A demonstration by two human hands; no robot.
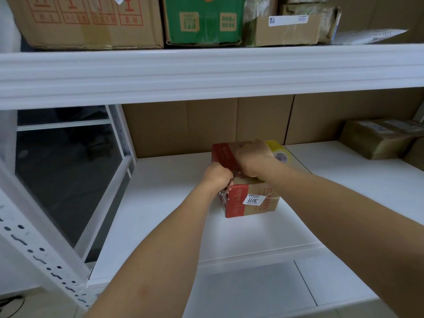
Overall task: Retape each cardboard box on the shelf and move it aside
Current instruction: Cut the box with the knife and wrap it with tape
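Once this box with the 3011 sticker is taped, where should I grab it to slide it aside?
Probably take the box by its two short side faces, one palm on each, coming from the front. It sits square on the shelf with open space left and right. The tape roll stands close behind it, and both the left hand and right hand are busy on top.
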